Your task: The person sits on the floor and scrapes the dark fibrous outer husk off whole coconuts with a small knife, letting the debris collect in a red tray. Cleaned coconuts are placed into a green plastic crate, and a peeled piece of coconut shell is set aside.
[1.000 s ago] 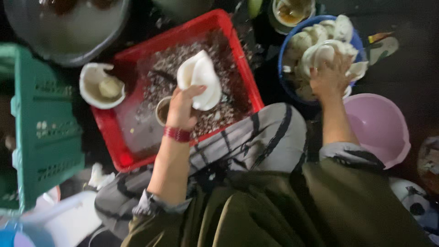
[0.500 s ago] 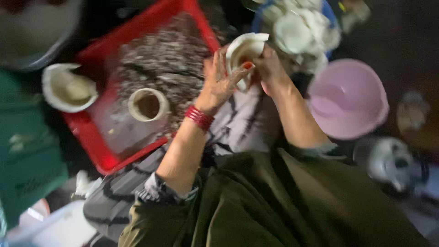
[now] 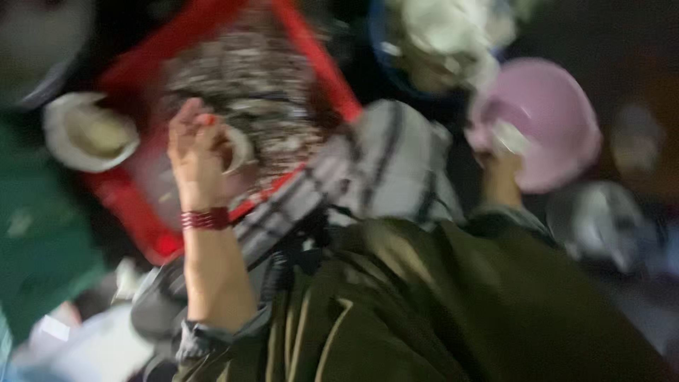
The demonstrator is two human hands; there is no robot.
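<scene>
Resting over the near edge of the red crate (image 3: pixel 145 226), held in the left hand (image 3: pixel 196 152), fingers curling round a small white cup (image 3: pixel 239 148). Reaching at the pink bowl's (image 3: pixel 548 117) near rim, right hand (image 3: pixel 498 166) gripping something pale; blurred, grip unclear. Lying beside the crate's left edge, a white dish (image 3: pixel 88 131).

No packages, labels, signs or screens to be made out anywhere in this blurred view. Nothing printed or lit visible from upper left to lower right of the frame.
</scene>
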